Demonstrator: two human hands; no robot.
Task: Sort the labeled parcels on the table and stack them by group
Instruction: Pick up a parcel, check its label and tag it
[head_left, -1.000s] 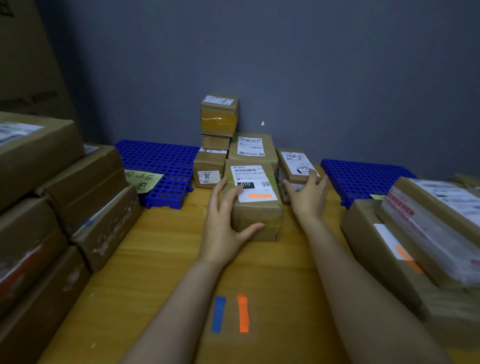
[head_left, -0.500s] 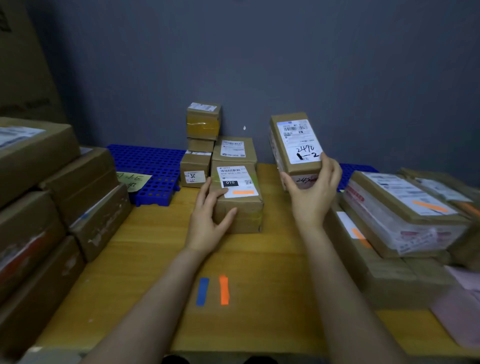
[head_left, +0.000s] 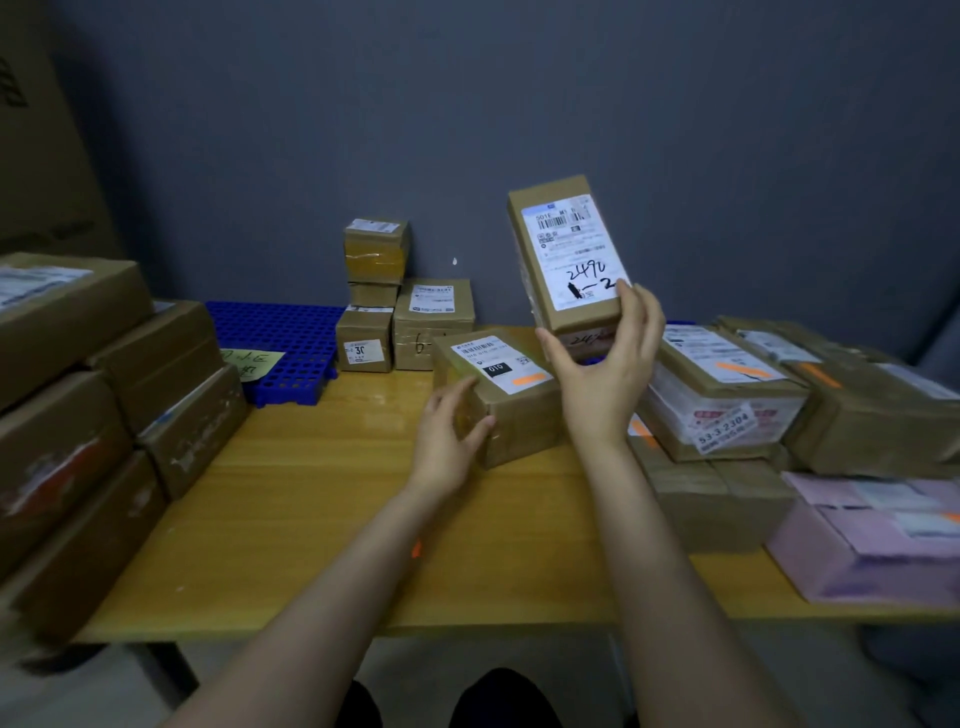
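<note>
- A stack of big boxes (head_left: 104, 389) is seen along the left edge of the desk (head_left: 311, 493).
- A blue grid mat (head_left: 280, 338) is laid at the back left, with a yellow note (head_left: 252, 361) on its near part.
- Small parcels (head_left: 375, 249) are piled against the wall at the middle of the back edge.
- The left hand (head_left: 449, 436) is wrapped round the near left corner of the marked parcel (head_left: 498, 395): fingers are laid along its left side and the thumb is pressed on its near face.
- The marked parcel is rested flat on the desk, right of the middle. Its label and orange strip are turned upward, and its long axis is run roughly from near edge to back edge, a little skewed.
- The lifted parcel (head_left: 569, 254) is held in the air above the back edge, clear of the desk. Its long axis is stood nearly upright, the top leaned slightly left, and its label is faced toward the camera.
- Its lower end is gripped by the right hand (head_left: 608, 374), thumb at the left, fingers on the right edge.
- Flat parcels (head_left: 727, 395) are stacked along the right edge, with a pink package (head_left: 872, 540) at the near right corner.
</note>
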